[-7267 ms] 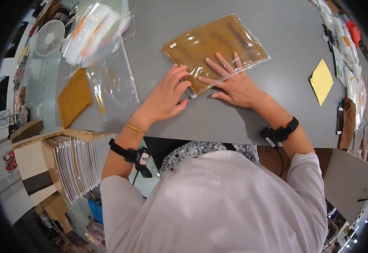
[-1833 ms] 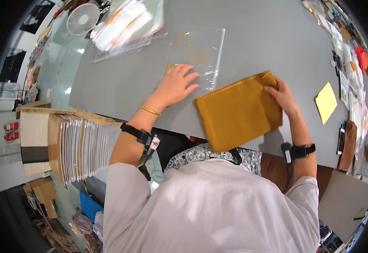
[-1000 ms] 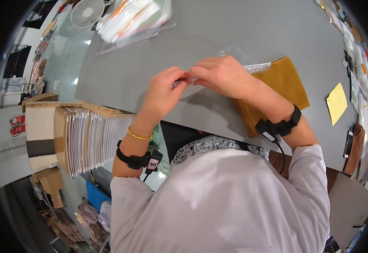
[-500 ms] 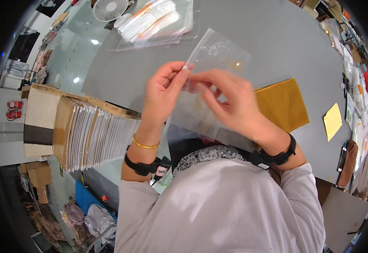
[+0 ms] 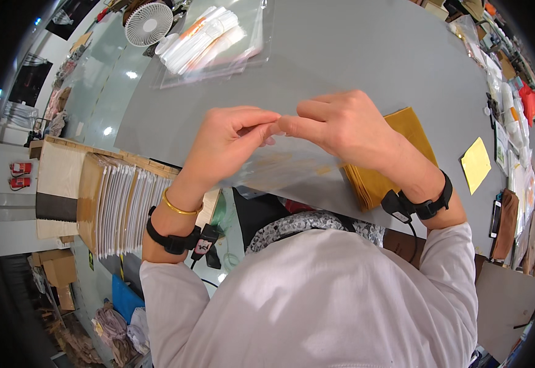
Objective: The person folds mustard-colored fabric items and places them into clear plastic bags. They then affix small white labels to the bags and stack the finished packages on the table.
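Observation:
My left hand and my right hand meet fingertip to fingertip above the near part of the grey table. Both are closed in a pinch at the upper edge of a clear plastic bag. The bag hangs below my fingers toward my body, see-through and hard to outline. Just beyond my right wrist lies a stack of mustard-yellow folded pieces, partly covered by my forearm.
Clear bags with white and orange items lie at the far left of the table, near a white fan. A wooden rack of upright white sheets stands left. A pale yellow sheet lies right, before clutter along that edge.
The bag was held up and spread away from me; now it hangs down toward my body. My right hand has turned and risen, and its fingertips have come against the left hand's.

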Motion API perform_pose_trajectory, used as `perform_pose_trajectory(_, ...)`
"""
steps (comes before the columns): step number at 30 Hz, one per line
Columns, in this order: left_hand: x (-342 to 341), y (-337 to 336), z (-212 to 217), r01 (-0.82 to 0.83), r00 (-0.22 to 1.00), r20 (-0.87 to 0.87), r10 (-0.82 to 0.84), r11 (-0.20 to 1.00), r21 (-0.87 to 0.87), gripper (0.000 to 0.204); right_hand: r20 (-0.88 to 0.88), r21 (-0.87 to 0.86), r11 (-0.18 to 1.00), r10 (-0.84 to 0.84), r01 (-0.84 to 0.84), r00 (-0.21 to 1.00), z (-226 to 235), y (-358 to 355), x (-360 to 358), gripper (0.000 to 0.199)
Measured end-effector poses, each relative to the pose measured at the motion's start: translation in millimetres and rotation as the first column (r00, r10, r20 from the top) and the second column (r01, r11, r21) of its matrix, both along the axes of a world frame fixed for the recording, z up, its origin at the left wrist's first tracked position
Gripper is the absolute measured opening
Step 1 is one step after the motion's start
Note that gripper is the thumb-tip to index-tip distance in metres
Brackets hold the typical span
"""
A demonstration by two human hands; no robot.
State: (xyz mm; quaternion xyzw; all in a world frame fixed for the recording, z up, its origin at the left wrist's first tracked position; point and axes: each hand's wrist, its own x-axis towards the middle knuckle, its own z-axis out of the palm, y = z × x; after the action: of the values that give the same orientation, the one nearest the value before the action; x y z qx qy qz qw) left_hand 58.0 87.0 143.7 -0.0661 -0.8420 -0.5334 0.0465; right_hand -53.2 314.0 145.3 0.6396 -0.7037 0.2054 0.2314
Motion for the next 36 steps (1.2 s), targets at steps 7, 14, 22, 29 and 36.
perform_pose_trajectory(7, -6, -27, 2, -0.112, 0.988, 0.057, 0.146, 0.913, -0.393, 0.017, 0.298, 0.238, 0.969, -0.135, 0.063, 0.945, -3, 74, -30, 0.013)
perform_pose_trajectory(14, -3, -30, 8, -0.159, 0.906, -0.343, -0.248, 0.551, -0.819, 0.022, 0.224, 0.105, 0.993, -0.079, 0.056, 0.971, -25, 109, -39, 0.012)
perform_pose_trajectory(22, -53, -28, 46, -0.257, 0.957, -0.281, 0.073, 0.660, -0.706, 0.019, 0.646, -0.069, 0.893, -0.299, 0.444, 0.702, -71, 158, -43, 0.053)
perform_pose_trajectory(29, -90, 63, -74, -0.120, 0.909, -0.354, -0.219, 0.677, -0.726, 0.034, 0.351, 0.308, 0.668, -0.742, 0.677, 0.572, -169, 214, -51, 0.077)
perform_pose_trajectory(36, -86, 113, -170, 0.092, 0.957, -0.159, -0.244, 0.772, -0.629, 0.059, 0.306, 0.393, 0.670, -0.741, 0.630, 0.597, -160, 112, 22, 0.087)
